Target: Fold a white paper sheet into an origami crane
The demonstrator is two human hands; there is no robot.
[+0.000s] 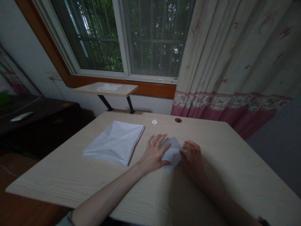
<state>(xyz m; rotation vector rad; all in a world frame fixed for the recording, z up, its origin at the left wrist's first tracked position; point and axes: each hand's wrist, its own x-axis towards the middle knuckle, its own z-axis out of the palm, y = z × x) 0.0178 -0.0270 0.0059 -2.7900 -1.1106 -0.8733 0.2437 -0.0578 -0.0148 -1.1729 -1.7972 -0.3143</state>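
A small folded sheet of thin white paper (173,153) lies on the desk (141,194), turned with one corner toward the window. My left hand (154,154) rests across its left side with the fingers spread, the thumb near the lower left edge. At the paper's right corner is my right hand (193,157), its fingers bent and the thumb at the edge, seemingly pinching it; the exact contact is hard to make out. Left of my hands lies a stack of larger creased white paper sheets (115,141).
A small raised shelf (88,88) on black legs holds a crumpled white piece (110,87) at the back left. Near the back edge are a white ring (154,121) and a round cable hole (178,120). A curtain (211,69) hangs behind, and a dark cabinet (47,122) stands left.
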